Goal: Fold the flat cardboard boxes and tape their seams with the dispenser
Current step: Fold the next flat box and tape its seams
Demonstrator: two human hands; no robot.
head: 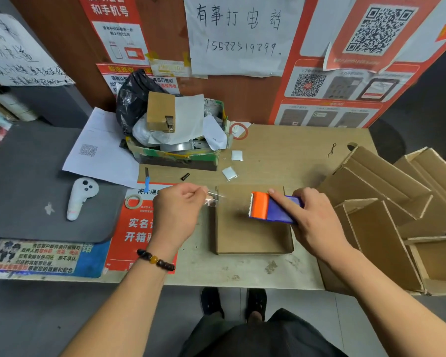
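A small folded cardboard box [252, 235] stands on the table in front of me. My right hand [312, 222] grips the orange and blue tape dispenser [271, 208] just above the box top, index finger stretched along it. A strip of clear tape [214, 198] runs from the dispenser leftwards past the box's left edge. My left hand [177, 215] pinches the free end of that tape. A pile of folded open boxes [386, 202] lies at the right side of the table.
A cluttered green carton [175, 155] with a black bag stands at the back. Loose papers [101, 150], a white controller [80, 197], a small tape roll [134, 201] and a blue knife [146, 181] lie to the left. Posters cover the wall behind.
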